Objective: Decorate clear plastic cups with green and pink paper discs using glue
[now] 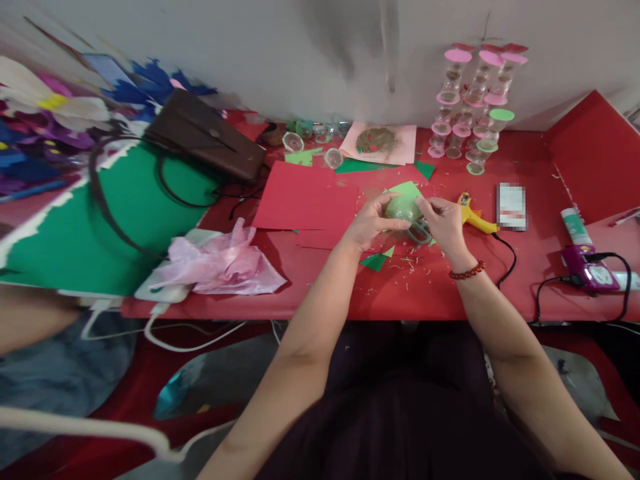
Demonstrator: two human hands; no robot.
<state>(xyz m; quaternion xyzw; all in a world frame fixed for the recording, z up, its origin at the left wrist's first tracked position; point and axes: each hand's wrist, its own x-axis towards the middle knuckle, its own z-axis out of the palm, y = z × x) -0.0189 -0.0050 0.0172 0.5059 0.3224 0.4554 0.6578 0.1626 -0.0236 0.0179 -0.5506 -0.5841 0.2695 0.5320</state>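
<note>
Between my hands is a rounded, see-through plastic piece (402,209) with a pale green tint, perhaps a small cup or dome. My left hand (371,221) is closed round its left side, with thumb and fingers on it. At its right edge my right hand (443,219) pinches with thumb and fingertips. Light green paper (407,189) shows just behind it. Grey-green scissor handles (419,232) lie below the piece, partly covered by my hands. A dark green paper scrap (375,260) rests nearer the table's front edge.
A yellow glue gun (477,219) with a black cord lies right of my hands. Hourglass-like plastic cup stacks (457,100) stand at the back. Red card sheets (305,197), a pink plastic bag (230,260) and a brown handbag (205,133) are on the left.
</note>
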